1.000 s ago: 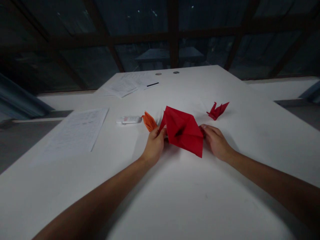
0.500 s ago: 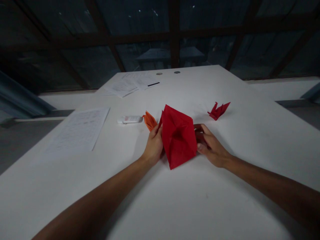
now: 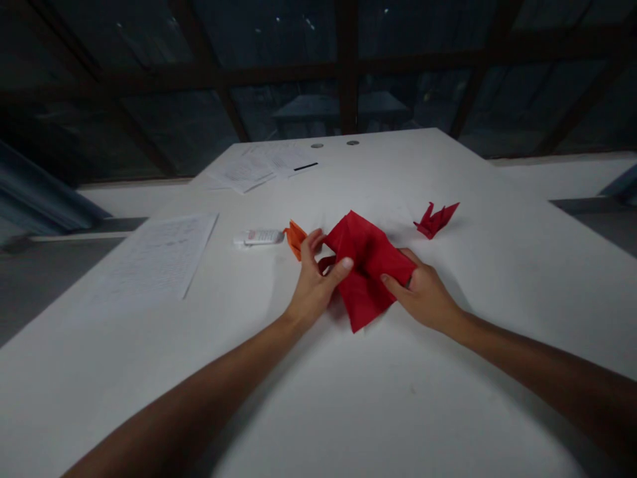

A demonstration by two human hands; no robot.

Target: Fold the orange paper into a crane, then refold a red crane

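Observation:
A large piece of folded red paper (image 3: 365, 265) is held between both hands above the white table (image 3: 318, 398), partly opened out with a dark hollow in its middle. My left hand (image 3: 316, 282) has its thumb on the paper's left part, its other fingers curled at the left edge. On the right side, my right hand (image 3: 425, 289) pinches the paper, thumb in front and fingers behind. An orange folded paper piece (image 3: 295, 238) lies just beyond my left fingers. Farther right stands a small red paper crane (image 3: 435, 220).
A white tube-like object (image 3: 259, 238) lies left of the orange piece. A written sheet (image 3: 159, 255) lies at the left, more papers (image 3: 253, 167) with a black strip (image 3: 305, 166) at the back left. Two round discs (image 3: 352, 143) sit near the far edge.
The red paper has turned and spread toward the right. My left thumb has come onto its front, and my right hand now grips its right side with the thumb in front.

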